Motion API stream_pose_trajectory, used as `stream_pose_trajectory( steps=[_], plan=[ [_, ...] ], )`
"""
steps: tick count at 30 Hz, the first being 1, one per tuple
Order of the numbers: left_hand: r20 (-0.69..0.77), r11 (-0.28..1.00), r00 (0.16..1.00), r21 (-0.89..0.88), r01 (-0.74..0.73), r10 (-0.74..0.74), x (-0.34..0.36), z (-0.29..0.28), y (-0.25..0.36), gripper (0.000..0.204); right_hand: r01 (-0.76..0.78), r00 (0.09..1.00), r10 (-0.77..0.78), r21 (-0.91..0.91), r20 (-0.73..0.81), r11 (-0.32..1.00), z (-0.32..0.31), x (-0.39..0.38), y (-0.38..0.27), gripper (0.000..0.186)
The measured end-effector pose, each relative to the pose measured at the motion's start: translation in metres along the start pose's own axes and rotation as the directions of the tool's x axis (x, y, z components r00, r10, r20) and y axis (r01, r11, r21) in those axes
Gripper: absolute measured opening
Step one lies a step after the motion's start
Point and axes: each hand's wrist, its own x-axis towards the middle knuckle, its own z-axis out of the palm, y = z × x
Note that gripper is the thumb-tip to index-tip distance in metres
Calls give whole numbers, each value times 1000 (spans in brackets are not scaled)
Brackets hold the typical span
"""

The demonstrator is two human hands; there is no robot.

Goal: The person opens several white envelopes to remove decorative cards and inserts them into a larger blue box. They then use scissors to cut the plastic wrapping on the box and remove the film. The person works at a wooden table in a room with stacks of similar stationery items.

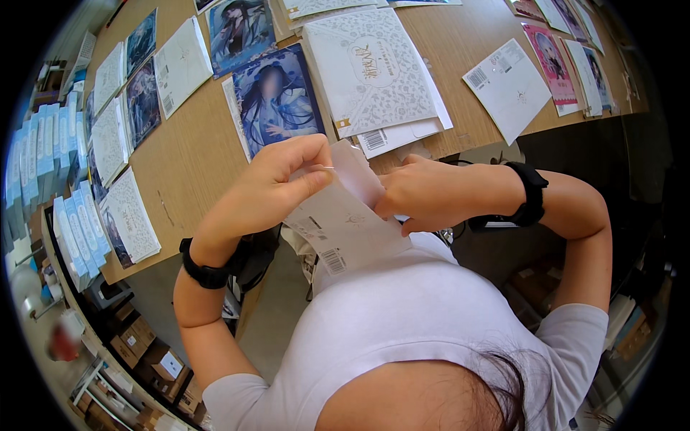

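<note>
Close to my body, past the table's near edge, a white paper envelope (352, 223) with barcodes is held between both hands. My left hand (277, 183) pinches its upper left edge between thumb and fingers. On the opposite edge, my right hand (431, 188) grips the envelope with curled fingers, some of them hidden. The mouth of the envelope gapes between the hands, and its inside looks pale pink. Just beyond lie a blue illustrated card (273, 100) and a stack of white patterned envelopes (374, 72) with a barcode showing at its lower edge.
The wooden table (190, 190) holds more illustrated cards and white envelopes in rows on the left. A single white envelope (508, 90) and a pink card (550, 65) lie at the right. Light blue boxes (47, 151) stand stacked past the left edge. Cardboard boxes (136, 341) sit lower left.
</note>
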Motion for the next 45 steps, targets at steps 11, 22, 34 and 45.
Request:
stream_pose_trajectory(
  steps=[11, 22, 34, 45],
  plan=[
    [48, 996, 999, -82, 25, -21, 3, -8, 0, 13, 32, 999, -32, 2, -4, 999, -1, -2, 6, 17],
    [-20, 998, 1000, -68, -9, 7, -6, -12, 1, 12, 72, 983, -69, 7, -173, 997, -2, -6, 8, 14],
    [-205, 963, 967, 249, -99, 152, -13, -12, 2, 12, 100, 986, -71, 191, -154, 976, -11, 0, 4, 13],
    [44, 538, 937, 809, -237, 347, -11, 21, 28, 27, 132, 990, -108, 345, -87, 929, -16, 12, 3, 8]
  ],
)
